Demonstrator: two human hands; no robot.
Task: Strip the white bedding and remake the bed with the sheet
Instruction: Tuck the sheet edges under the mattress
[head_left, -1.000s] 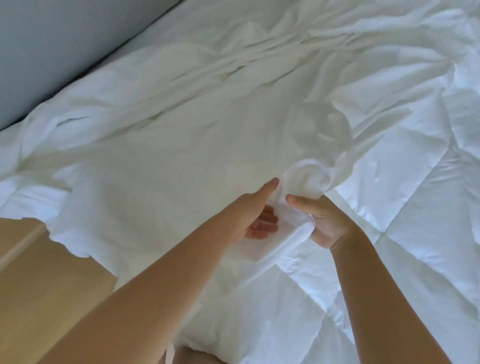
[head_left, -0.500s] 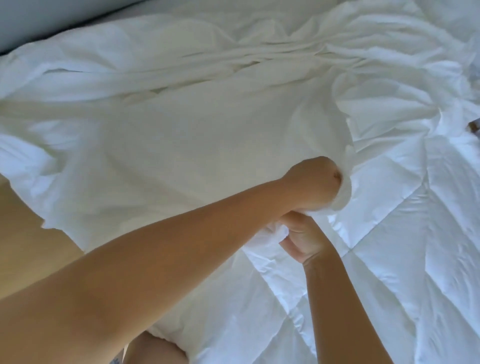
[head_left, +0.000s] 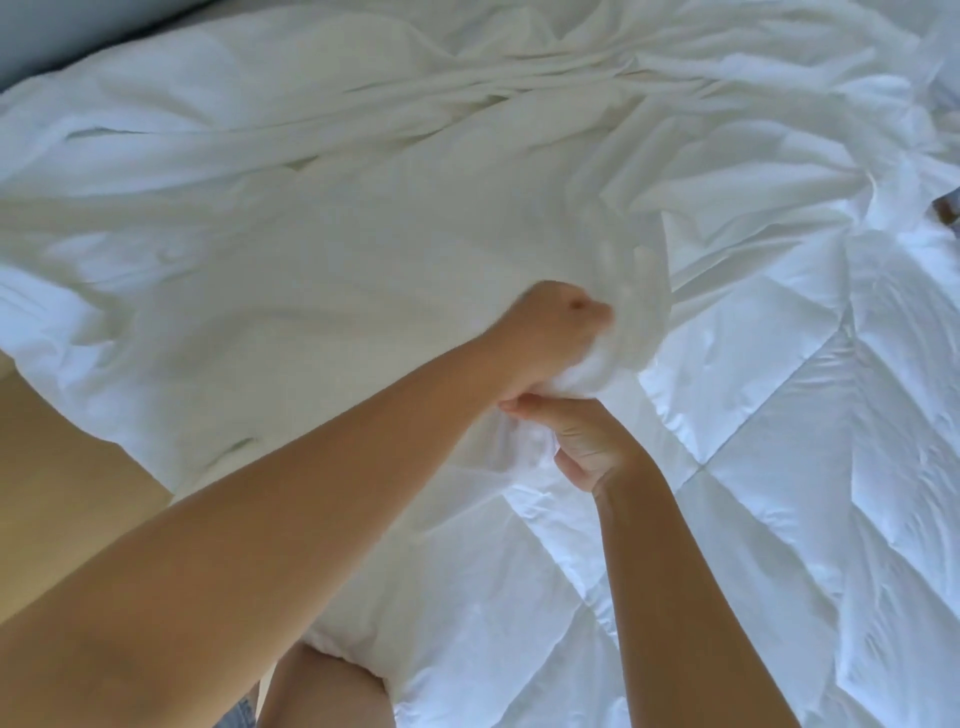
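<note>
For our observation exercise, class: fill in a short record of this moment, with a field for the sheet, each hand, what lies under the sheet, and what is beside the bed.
Sheet: white, creased, spread over much of the bed
Left hand: fist gripping a bunch of the sheet
Right hand: just below the left, gripping the same bunched fabric
Quilted cover: white, stitched in squares, uncovered beside the right hand
Wood surface: tan, past the sheet's hanging edge

Two bare hands, a left hand (head_left: 553, 332) and a right hand (head_left: 587, 441); one white sheet (head_left: 363, 234); one quilted duvet (head_left: 805, 415).
</note>
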